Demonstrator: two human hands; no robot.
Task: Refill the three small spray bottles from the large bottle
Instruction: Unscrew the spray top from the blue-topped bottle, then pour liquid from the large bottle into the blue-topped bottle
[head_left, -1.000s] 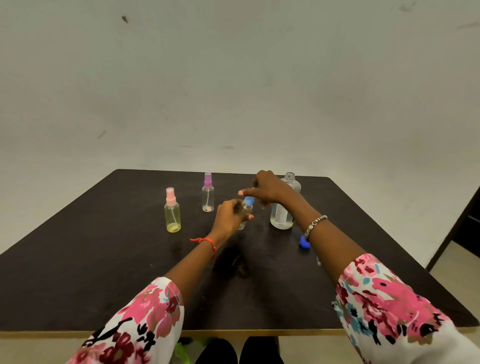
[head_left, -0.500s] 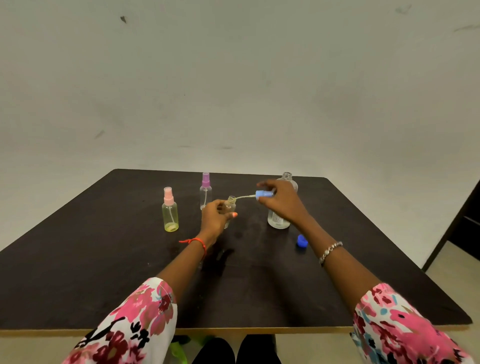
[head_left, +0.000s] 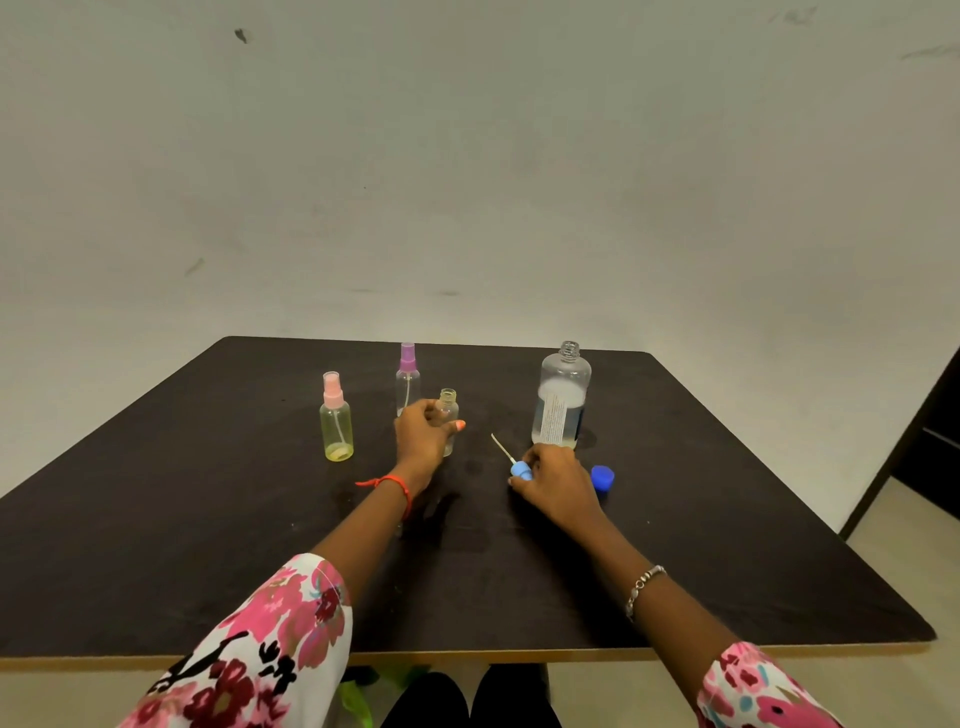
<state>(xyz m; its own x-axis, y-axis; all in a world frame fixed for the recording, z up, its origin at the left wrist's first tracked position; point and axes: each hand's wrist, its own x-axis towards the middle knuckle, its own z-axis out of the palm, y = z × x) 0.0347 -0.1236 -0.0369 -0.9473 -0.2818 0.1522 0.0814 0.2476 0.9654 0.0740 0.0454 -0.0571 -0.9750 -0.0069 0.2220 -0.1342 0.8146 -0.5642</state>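
Note:
My left hand (head_left: 423, 434) grips a small clear spray bottle (head_left: 448, 410) that stands upright on the dark table (head_left: 208, 545) with its neck uncapped. My right hand (head_left: 556, 475) holds that bottle's light blue spray head (head_left: 521, 470) low over the table, its thin tube pointing up and left. The large clear bottle (head_left: 561, 397), uncapped and partly full, stands just behind my right hand. Its blue cap (head_left: 602, 477) lies on the table to the right of that hand. A yellowish bottle with a pink head (head_left: 336, 418) and a clear bottle with a purple head (head_left: 407, 374) stand at the left.
The table's front edge (head_left: 467, 656) runs just above my sleeves. A plain wall rises behind the table. A dark doorway or cabinet edge (head_left: 935, 447) shows at the far right, beyond the table's corner.
My right hand has pulled the blue spray head out of the small bottle and carried it down and to the right, close to the table. My left hand still holds the bottle.

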